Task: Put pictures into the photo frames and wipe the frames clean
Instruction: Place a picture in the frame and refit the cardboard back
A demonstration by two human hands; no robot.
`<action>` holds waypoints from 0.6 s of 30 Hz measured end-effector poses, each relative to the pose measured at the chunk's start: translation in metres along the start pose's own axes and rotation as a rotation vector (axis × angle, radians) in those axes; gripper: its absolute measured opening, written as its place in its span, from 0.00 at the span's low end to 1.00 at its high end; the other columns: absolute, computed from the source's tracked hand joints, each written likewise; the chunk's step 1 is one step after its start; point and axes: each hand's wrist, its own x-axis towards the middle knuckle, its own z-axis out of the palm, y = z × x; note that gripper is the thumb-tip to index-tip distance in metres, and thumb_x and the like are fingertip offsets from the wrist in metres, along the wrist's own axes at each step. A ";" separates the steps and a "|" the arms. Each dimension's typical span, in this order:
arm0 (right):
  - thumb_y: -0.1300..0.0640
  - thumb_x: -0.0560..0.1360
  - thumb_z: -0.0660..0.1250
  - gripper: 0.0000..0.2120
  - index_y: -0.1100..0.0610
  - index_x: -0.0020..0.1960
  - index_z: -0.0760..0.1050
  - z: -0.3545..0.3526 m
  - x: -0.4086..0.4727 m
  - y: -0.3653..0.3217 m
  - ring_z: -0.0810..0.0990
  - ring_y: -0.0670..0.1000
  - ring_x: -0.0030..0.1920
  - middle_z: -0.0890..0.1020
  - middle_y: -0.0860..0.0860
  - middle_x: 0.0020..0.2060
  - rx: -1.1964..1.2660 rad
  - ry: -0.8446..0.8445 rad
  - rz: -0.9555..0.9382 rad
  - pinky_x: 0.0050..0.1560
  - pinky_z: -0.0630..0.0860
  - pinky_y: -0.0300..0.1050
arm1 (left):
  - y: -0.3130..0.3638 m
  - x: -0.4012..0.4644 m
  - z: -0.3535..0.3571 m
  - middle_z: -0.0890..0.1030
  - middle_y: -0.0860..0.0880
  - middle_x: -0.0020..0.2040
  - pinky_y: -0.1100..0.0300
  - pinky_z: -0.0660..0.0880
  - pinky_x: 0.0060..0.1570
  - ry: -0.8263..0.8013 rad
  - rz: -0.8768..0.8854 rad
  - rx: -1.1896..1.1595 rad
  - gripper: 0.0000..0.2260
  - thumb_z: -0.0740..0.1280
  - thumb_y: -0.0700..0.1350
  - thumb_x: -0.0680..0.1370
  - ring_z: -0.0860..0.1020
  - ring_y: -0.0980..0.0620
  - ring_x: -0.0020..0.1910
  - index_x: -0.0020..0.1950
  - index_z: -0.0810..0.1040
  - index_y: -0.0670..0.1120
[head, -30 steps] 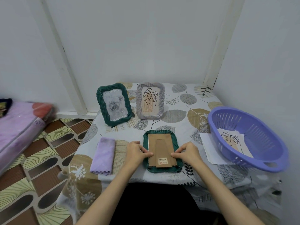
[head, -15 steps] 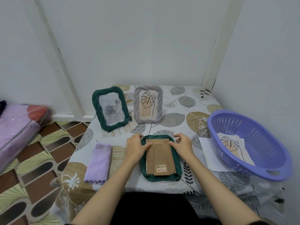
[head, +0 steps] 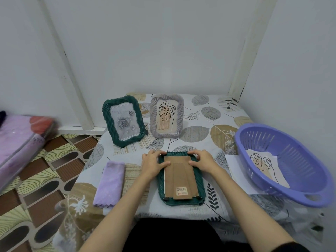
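Both hands (head: 179,163) on face-down green frame (head: 199,180); leaf picture (head: 263,165) inside purple basket (head: 298,180).

Home: patterned tablecloth (head: 196,131), folded bedding (head: 20,142)

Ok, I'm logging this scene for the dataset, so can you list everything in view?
Green frame lying face down: 1, dark green with brown backing, table's near middle.
Standing green frame: 1, dark green, rose picture, back left.
Grey frame: 1, grey, leaf drawing, beside it on the right.
Cloth: 1, lilac, folded, left of the lying frame.
Basket: 1, purple, table's right.
Leaf pictures: white sheets in the basket; count unclear.
Table: 1, leaf-patterned cover.
Bundle: pink, far left.
Left hand, right hand: both on the lying frame's top corners.
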 end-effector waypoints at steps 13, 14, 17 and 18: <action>0.56 0.73 0.69 0.15 0.53 0.60 0.76 0.003 -0.003 0.004 0.68 0.49 0.45 0.67 0.47 0.38 -0.022 0.076 -0.071 0.47 0.61 0.38 | 0.002 -0.009 0.002 0.78 0.50 0.51 0.57 0.66 0.50 0.115 0.024 -0.070 0.15 0.73 0.52 0.69 0.68 0.48 0.53 0.51 0.74 0.49; 0.57 0.73 0.69 0.15 0.53 0.60 0.76 0.003 -0.004 0.004 0.68 0.49 0.45 0.66 0.45 0.37 -0.018 0.081 -0.073 0.47 0.61 0.38 | 0.002 -0.011 0.003 0.78 0.50 0.51 0.56 0.66 0.50 0.127 0.032 -0.060 0.14 0.73 0.53 0.69 0.68 0.48 0.53 0.49 0.75 0.48; 0.57 0.73 0.69 0.15 0.54 0.59 0.76 0.004 -0.005 0.004 0.68 0.49 0.45 0.66 0.44 0.37 -0.006 0.090 -0.074 0.47 0.61 0.38 | 0.001 -0.013 0.005 0.78 0.50 0.51 0.56 0.67 0.51 0.137 0.043 -0.031 0.14 0.71 0.54 0.70 0.69 0.47 0.53 0.48 0.75 0.48; 0.57 0.73 0.69 0.15 0.54 0.59 0.76 0.004 -0.005 0.004 0.68 0.49 0.45 0.66 0.44 0.37 0.001 0.092 -0.072 0.48 0.62 0.38 | 0.001 -0.013 0.005 0.78 0.50 0.51 0.56 0.67 0.51 0.138 0.043 -0.024 0.14 0.71 0.54 0.70 0.69 0.47 0.53 0.49 0.76 0.48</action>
